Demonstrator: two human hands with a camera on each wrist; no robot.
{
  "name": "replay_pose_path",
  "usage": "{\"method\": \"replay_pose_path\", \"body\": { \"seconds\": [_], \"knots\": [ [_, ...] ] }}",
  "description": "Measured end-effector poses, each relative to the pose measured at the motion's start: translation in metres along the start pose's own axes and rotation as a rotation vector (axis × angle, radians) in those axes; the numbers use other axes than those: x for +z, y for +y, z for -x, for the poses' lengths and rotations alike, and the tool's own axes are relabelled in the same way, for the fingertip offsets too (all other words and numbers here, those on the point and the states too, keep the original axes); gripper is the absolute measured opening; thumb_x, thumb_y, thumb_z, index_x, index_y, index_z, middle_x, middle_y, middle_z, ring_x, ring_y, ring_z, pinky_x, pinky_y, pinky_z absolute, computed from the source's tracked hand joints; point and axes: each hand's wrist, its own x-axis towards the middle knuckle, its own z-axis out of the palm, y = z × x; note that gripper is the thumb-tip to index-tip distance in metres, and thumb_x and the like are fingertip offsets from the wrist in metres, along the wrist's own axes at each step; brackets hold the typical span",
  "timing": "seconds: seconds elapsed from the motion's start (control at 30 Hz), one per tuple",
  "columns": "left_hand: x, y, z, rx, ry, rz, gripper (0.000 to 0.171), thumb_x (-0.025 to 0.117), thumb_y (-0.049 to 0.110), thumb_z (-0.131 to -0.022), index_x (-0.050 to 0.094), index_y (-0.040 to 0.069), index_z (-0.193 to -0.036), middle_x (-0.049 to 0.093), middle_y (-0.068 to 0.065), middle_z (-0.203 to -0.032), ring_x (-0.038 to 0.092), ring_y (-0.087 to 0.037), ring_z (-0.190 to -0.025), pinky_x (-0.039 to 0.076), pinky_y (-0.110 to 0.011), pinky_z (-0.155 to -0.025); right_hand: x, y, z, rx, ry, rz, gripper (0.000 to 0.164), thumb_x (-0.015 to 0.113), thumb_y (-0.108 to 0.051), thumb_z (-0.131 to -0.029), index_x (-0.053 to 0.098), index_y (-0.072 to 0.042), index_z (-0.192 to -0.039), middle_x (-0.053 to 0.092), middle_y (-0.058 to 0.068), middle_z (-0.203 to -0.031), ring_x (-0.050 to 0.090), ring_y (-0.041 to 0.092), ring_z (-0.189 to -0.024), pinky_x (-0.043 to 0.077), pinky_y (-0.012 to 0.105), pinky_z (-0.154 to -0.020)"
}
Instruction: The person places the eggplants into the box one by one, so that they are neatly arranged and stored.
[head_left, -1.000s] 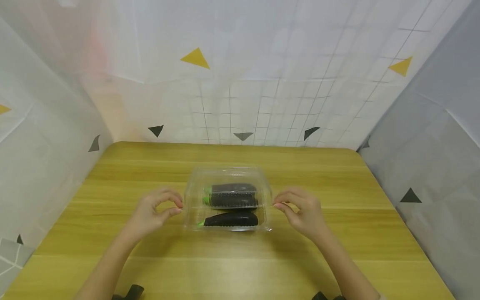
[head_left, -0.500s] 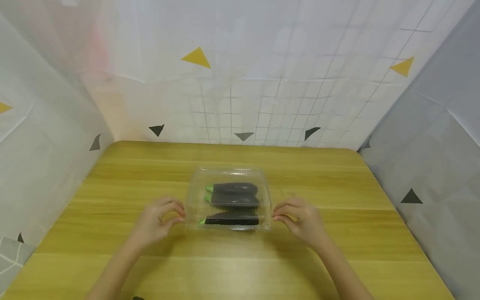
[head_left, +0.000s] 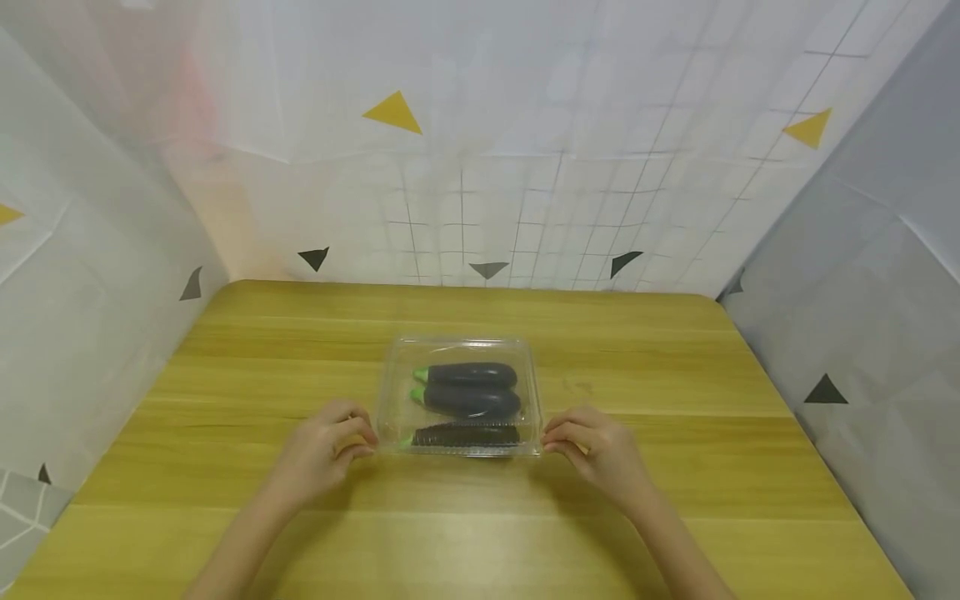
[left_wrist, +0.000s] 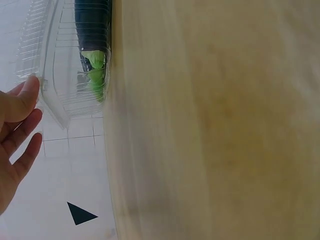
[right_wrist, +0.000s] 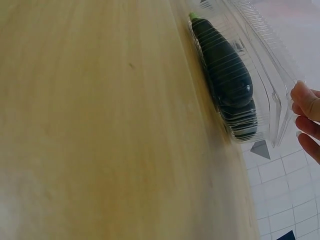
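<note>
A clear plastic clamshell box (head_left: pixel 384 392) sits on the wooden table with three dark eggplants inside. Two of the eggplants (head_left: pixel 472 402) lie side by side toward the back; a third eggplant (head_left: pixel 467 436) is at the front under the ribbed lid wall. Green stems point left. My left hand (head_left: pixel 326 442) pinches the lid's front left corner between thumb and fingers. At the front right corner my right hand (head_left: pixel 596 450) pinches the lid too. Both wrist views show the lid (right_wrist: pixel 265 30) tilted, with a gap between its rim and the base.
The wooden table (head_left: pixel 480 533) stretches around the box on all sides. White sheets with grid lines and triangles form a back wall (head_left: pixel 480 167) and side walls close to the table's edges.
The lid has swung down toward the front over the eggplants, both hands lowering with it and coming nearer the person. The base and eggplants stay about where they were.
</note>
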Motion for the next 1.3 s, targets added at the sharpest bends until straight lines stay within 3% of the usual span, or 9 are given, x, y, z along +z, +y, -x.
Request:
{"method": "replay_pose_path", "body": {
  "seconds": [0.27, 0.47, 0.67, 0.9, 1.03, 1.3],
  "knots": [
    [0.001, 0.001, 0.003, -0.009, -0.02, -0.012, 0.033, 0.089, 0.0, -0.058, 0.067, 0.016, -0.077, 0.062, 0.002, -0.094, 0.062, -0.015, -0.086, 0.056, -0.03, -0.069, 0.005, 0.0, 0.006, 0.012, -0.014, 0.034, 0.006, 0.076, -0.019, -0.08, 0.073, -0.014, -0.077, 0.07, -0.003, -0.086, 0.066, 0.013, -0.077, 0.054, 0.019, -0.069],
    [0.004, 0.0, 0.002, 0.025, -0.029, -0.06, 0.036, 0.092, 0.009, -0.056, 0.065, 0.015, -0.08, 0.061, 0.003, -0.095, 0.063, -0.015, -0.084, 0.056, -0.029, -0.067, 0.006, 0.0, 0.008, 0.032, -0.017, 0.026, 0.016, 0.069, -0.025, -0.087, 0.073, -0.014, -0.076, 0.07, -0.002, -0.086, 0.067, 0.015, -0.078, 0.054, 0.019, -0.069],
    [0.008, 0.002, 0.001, 0.058, 0.004, -0.103, 0.035, 0.093, 0.008, -0.054, 0.066, 0.013, -0.076, 0.062, 0.002, -0.09, 0.064, -0.014, -0.078, 0.055, -0.026, -0.065, 0.007, 0.0, 0.009, 0.019, -0.01, 0.013, 0.014, 0.07, -0.023, -0.087, 0.073, -0.013, -0.077, 0.07, -0.002, -0.087, 0.067, 0.016, -0.078, 0.054, 0.02, -0.07],
    [0.008, 0.008, -0.002, 0.099, 0.03, -0.113, 0.032, 0.092, 0.003, -0.052, 0.069, 0.008, -0.073, 0.065, 0.001, -0.085, 0.065, -0.015, -0.076, 0.057, -0.026, -0.068, 0.007, 0.0, 0.01, 0.017, 0.004, 0.02, 0.005, 0.076, -0.015, -0.079, 0.073, -0.012, -0.077, 0.07, -0.001, -0.088, 0.068, 0.016, -0.078, 0.054, 0.019, -0.071],
    [0.009, 0.009, -0.003, 0.108, 0.038, -0.113, 0.031, 0.091, 0.001, -0.052, 0.068, 0.008, -0.072, 0.065, 0.001, -0.083, 0.065, -0.014, -0.075, 0.057, -0.026, -0.067, 0.007, 0.001, 0.011, 0.041, -0.009, 0.017, 0.013, 0.071, -0.022, -0.085, 0.073, -0.012, -0.077, 0.07, -0.001, -0.088, 0.068, 0.017, -0.078, 0.054, 0.019, -0.07],
    [0.009, 0.008, -0.001, 0.083, 0.023, -0.135, 0.036, 0.092, 0.005, -0.052, 0.066, 0.011, -0.075, 0.064, 0.001, -0.086, 0.064, -0.015, -0.078, 0.056, -0.027, -0.068, 0.007, -0.001, 0.012, 0.04, -0.009, 0.019, 0.019, 0.068, -0.026, -0.088, 0.074, -0.011, -0.078, 0.07, 0.0, -0.088, 0.069, 0.018, -0.078, 0.055, 0.02, -0.07]
  ]
}}
